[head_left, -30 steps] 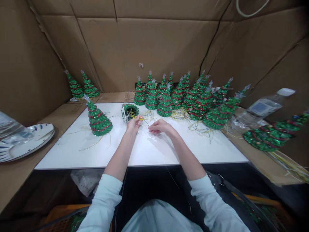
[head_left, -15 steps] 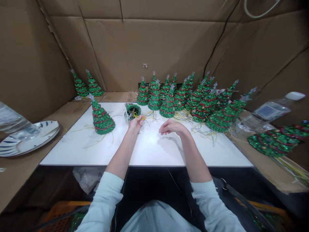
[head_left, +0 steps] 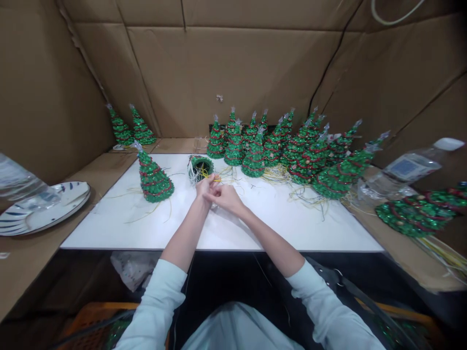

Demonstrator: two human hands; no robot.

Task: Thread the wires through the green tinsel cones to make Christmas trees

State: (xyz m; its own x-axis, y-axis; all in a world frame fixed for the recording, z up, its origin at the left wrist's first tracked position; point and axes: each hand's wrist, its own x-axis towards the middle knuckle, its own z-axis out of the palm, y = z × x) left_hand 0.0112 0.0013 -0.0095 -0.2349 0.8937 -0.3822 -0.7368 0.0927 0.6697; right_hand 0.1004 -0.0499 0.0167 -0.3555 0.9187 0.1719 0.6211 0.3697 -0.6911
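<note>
Over the white tabletop, my left hand pinches yellow wires from the tipped green tree to keep them gathered, fingers together, my right hand curled against it.

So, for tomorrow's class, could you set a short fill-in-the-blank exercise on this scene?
The left hand pinches ____ wires from the tipped tree's open base.
The right hand touches the ____ hand.
The plate has ____ stripes.
The standing tree rests on a ____ board.

Missing words: yellow; left; blue; white.
</note>
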